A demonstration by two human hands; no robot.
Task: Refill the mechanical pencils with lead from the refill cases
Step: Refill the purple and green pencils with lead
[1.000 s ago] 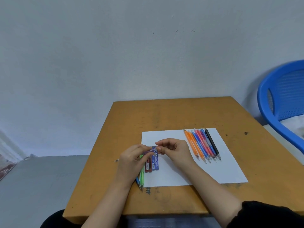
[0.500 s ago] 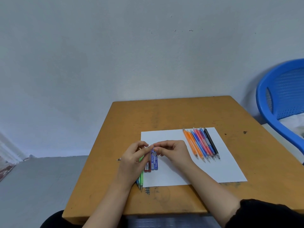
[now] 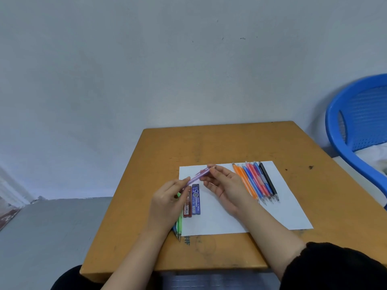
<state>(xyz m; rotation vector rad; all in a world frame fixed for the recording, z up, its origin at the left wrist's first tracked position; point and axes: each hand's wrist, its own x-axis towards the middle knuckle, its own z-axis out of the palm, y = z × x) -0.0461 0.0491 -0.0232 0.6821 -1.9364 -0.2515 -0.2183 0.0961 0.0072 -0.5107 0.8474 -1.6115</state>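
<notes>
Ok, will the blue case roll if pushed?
Probably slides, not rolls: the blue case lies flat on the paper. Likely light and stiff, a slim box. Pushed left, it may shift the red case beside it.

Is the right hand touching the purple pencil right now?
Touching. The head view shows the right hand pinching the purple pencil at its far end, while the left hand grips the near end.

Tan wood bench [image 3: 219,143], ctr-right of frame. White paper sheet [image 3: 282,214] flat on it; green pencil [image 3: 179,226] & blue pencil [image 3: 174,228] along sheet's lower-left edge.
</notes>
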